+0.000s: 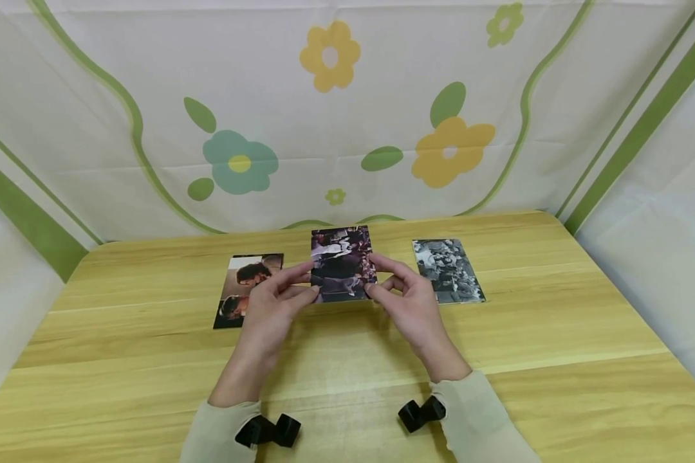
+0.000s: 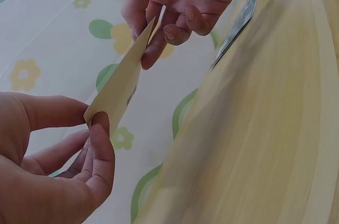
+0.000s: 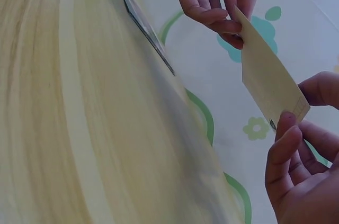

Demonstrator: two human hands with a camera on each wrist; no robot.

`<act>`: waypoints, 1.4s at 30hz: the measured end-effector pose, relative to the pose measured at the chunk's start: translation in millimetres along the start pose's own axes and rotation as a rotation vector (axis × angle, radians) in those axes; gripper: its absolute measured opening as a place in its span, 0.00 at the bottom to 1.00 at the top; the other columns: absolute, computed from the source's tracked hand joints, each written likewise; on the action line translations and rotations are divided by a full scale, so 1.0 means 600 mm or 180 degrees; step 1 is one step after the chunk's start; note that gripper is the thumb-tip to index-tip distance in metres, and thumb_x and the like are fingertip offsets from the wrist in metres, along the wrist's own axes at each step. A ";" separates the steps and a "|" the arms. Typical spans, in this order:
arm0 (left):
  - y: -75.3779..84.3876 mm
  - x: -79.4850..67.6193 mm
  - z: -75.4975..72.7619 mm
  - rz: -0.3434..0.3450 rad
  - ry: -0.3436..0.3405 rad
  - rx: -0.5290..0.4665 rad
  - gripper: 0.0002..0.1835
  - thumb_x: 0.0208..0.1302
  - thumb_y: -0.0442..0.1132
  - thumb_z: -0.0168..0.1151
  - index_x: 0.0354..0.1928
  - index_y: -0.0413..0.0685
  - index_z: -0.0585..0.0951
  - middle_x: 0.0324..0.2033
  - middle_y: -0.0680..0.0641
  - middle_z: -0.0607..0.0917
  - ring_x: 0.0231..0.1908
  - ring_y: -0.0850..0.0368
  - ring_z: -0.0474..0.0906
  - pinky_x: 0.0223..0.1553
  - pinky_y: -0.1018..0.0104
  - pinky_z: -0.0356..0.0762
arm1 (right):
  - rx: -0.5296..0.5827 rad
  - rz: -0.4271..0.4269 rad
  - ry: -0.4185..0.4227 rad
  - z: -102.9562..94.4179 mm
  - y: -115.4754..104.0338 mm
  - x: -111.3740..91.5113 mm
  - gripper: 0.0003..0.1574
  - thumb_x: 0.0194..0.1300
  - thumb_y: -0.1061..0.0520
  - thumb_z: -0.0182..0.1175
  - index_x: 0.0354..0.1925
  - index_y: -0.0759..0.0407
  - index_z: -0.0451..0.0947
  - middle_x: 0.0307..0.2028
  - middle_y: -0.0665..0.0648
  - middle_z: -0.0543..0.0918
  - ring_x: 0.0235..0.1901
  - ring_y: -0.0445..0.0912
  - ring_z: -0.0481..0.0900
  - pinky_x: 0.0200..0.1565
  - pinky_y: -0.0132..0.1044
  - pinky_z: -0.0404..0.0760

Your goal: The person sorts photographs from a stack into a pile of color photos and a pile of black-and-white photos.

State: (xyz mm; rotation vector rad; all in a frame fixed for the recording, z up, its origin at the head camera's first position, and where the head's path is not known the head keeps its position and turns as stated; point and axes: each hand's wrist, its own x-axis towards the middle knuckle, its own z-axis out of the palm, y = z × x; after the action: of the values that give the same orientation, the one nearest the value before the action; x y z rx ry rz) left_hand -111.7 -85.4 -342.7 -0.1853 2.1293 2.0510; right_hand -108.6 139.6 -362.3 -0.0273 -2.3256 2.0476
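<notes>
Both hands hold up one photo card [image 1: 343, 263], a dark purple crowd scene, above the table between two other cards. My left hand [image 1: 272, 308] pinches its left edge between thumb and fingers. On the opposite edge my right hand [image 1: 408, 305] pinches it the same way. The plain cream back of the photo card [image 2: 114, 89] shows in the left wrist view, and the right wrist view shows the back [image 3: 267, 75] with faint print near one corner. Left of it lies a card with two people [image 1: 240, 283], partly covered by my left hand.
A black-and-white crowd photo card [image 1: 448, 270] lies on the wooden table [image 1: 336, 386] to the right, close to my right hand. Behind the table hangs a white cloth [image 1: 336, 122] with flowers and green lines. Black wrist mounts [image 1: 269, 431] stick out at both sleeves.
</notes>
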 end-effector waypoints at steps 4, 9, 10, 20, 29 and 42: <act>0.001 0.003 -0.009 -0.0055 0.0091 -0.0002 0.25 0.74 0.30 0.66 0.69 0.57 0.83 0.62 0.47 0.82 0.49 0.60 0.86 0.61 0.60 0.81 | -0.0024 0.0044 -0.0069 0.009 0.001 0.003 0.33 0.68 0.64 0.69 0.69 0.47 0.82 0.41 0.55 0.87 0.28 0.49 0.80 0.26 0.33 0.79; 0.004 0.004 -0.037 -0.0102 0.0288 0.0015 0.25 0.74 0.29 0.65 0.69 0.52 0.83 0.61 0.45 0.81 0.46 0.63 0.84 0.54 0.65 0.85 | -0.0100 0.0145 -0.0248 0.039 -0.004 0.006 0.33 0.69 0.62 0.70 0.70 0.46 0.81 0.63 0.55 0.83 0.23 0.48 0.80 0.22 0.33 0.78; 0.005 0.003 -0.044 -0.0112 0.0326 0.0028 0.24 0.75 0.29 0.64 0.70 0.51 0.83 0.61 0.45 0.80 0.45 0.63 0.83 0.52 0.66 0.85 | -0.0108 0.0161 -0.0303 0.047 -0.007 0.006 0.33 0.70 0.61 0.70 0.71 0.46 0.80 0.63 0.56 0.83 0.23 0.49 0.81 0.22 0.34 0.79; 0.010 0.001 -0.142 -0.0185 0.0576 0.0687 0.25 0.78 0.35 0.62 0.74 0.50 0.79 0.65 0.46 0.80 0.45 0.68 0.79 0.46 0.71 0.83 | -0.0495 -0.0152 -0.0613 0.148 -0.029 0.019 0.34 0.69 0.63 0.69 0.71 0.50 0.80 0.60 0.55 0.84 0.33 0.48 0.84 0.23 0.31 0.81; -0.007 0.001 -0.169 -0.0275 0.0805 0.1574 0.26 0.76 0.37 0.62 0.74 0.44 0.78 0.69 0.35 0.80 0.57 0.46 0.80 0.36 0.71 0.78 | -0.0779 -0.0116 -0.0442 0.218 -0.024 0.017 0.32 0.65 0.64 0.70 0.67 0.56 0.83 0.56 0.55 0.87 0.35 0.38 0.79 0.34 0.29 0.77; -0.028 0.015 -0.159 -0.0256 0.0861 0.2072 0.26 0.71 0.34 0.64 0.70 0.36 0.80 0.64 0.30 0.83 0.55 0.37 0.84 0.35 0.69 0.77 | -0.1372 0.0083 -0.0373 0.237 -0.004 0.016 0.32 0.63 0.60 0.73 0.66 0.56 0.84 0.54 0.58 0.84 0.27 0.41 0.75 0.30 0.33 0.73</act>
State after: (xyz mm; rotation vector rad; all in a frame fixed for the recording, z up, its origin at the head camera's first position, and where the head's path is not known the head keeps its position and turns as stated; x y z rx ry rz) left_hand -121.0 -181.2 -357.7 -0.4587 2.7659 1.2490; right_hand -124.5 -1.2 -377.9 0.0497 -2.8051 1.5552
